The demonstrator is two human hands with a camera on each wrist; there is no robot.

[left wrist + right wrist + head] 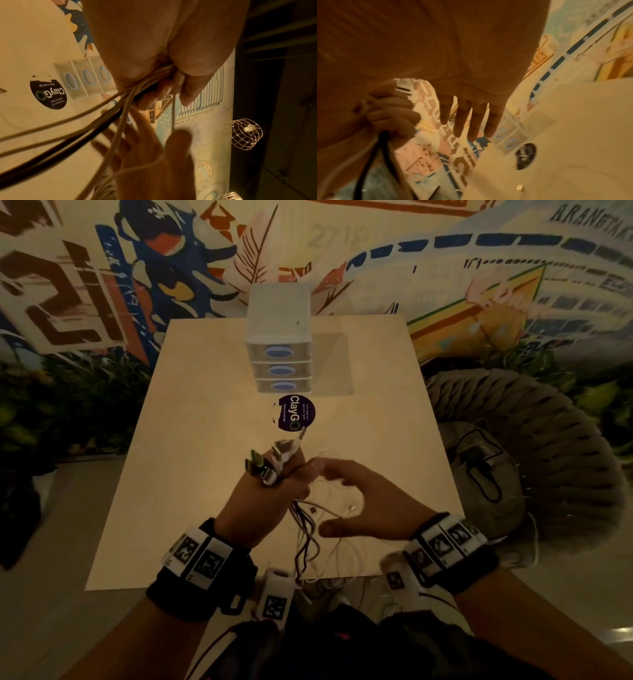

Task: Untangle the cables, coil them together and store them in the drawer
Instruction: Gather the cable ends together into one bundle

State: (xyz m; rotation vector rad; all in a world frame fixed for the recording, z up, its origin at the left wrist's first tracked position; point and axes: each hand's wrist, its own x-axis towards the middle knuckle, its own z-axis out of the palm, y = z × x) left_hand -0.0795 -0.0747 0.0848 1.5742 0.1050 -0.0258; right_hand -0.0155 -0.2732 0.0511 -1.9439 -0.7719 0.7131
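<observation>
My left hand [263,498] is held above the table's near half and grips a bundle of cables [306,529] in its fist. Several plug ends [274,460] stick up out of the fist, and the white and dark cords hang down past the table's front edge. In the left wrist view the curled fingers [187,86] clamp the cords [106,117]. My right hand [363,501] is beside the bundle, fingers straight and spread [471,119], with thin white cords running between thumb and fingers. A white three-drawer unit [279,350] stands at the table's far middle, all drawers closed.
A round dark ClayGo sticker [294,412] lies on the light wooden table [191,440] just in front of the drawers. A woven chair [534,460] stands close to the right edge. A small white piece [520,188] lies on the table. A painted wall rises behind.
</observation>
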